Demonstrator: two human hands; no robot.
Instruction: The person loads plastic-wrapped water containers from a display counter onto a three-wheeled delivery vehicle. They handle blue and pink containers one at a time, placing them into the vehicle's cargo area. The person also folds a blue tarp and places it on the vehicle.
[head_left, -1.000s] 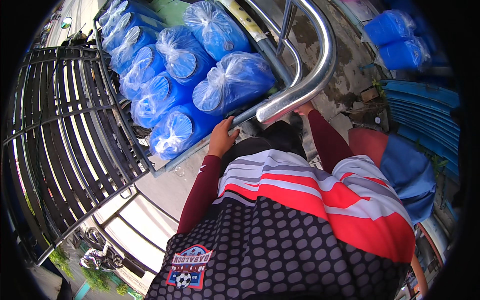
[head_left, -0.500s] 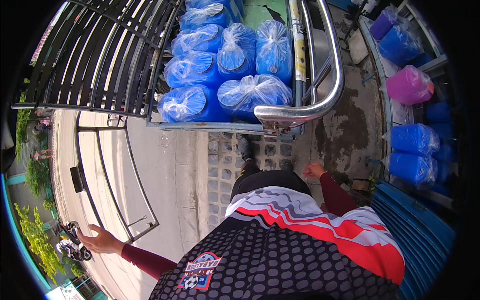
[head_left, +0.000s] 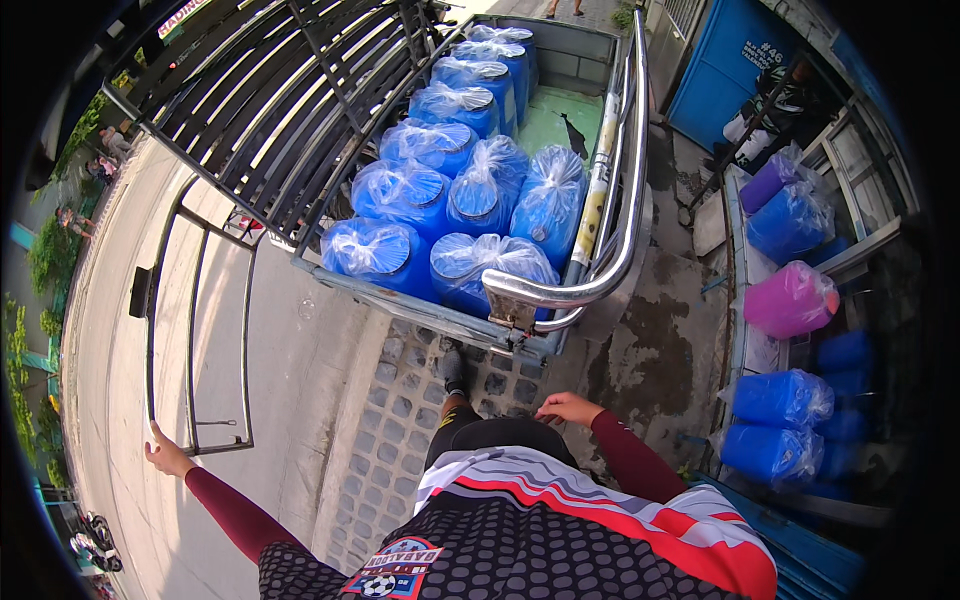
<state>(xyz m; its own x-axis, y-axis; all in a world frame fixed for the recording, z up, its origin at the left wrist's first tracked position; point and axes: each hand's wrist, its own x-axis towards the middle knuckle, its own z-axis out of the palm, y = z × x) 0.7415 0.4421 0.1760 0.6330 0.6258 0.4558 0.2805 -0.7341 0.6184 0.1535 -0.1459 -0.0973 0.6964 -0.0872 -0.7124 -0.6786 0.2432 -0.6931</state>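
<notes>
My left hand [head_left: 168, 452] reaches out at the lower left with a finger stretched upward. It is at the near corner of a black metal-tube gate frame [head_left: 247, 340]; I cannot tell whether it touches the tube. Near my hip, my right hand [head_left: 568, 408] has its fingers curled together, with nothing seen in it. Ahead stands a cargo bed with a blue-grey rim [head_left: 420, 313]. Several blue plastic containers [head_left: 405, 195] wrapped in clear plastic fill its left side and near end. A bent chrome bar [head_left: 560, 295] runs along its right side.
A black slatted rack [head_left: 250, 110] flanks the bed's left side. At the right, a shelf holds wrapped blue containers [head_left: 783, 397] and a pink one [head_left: 790, 300]. A person [head_left: 775, 110] is by a blue door [head_left: 735, 65]. Stone paving [head_left: 385, 410] lies underfoot; a motorcycle [head_left: 97, 543] is far left.
My view has tilted up and turned, showing more of the cargo bed. My left hand has come to the gate frame's near corner. My right hand stays near my hip, fingers curled.
</notes>
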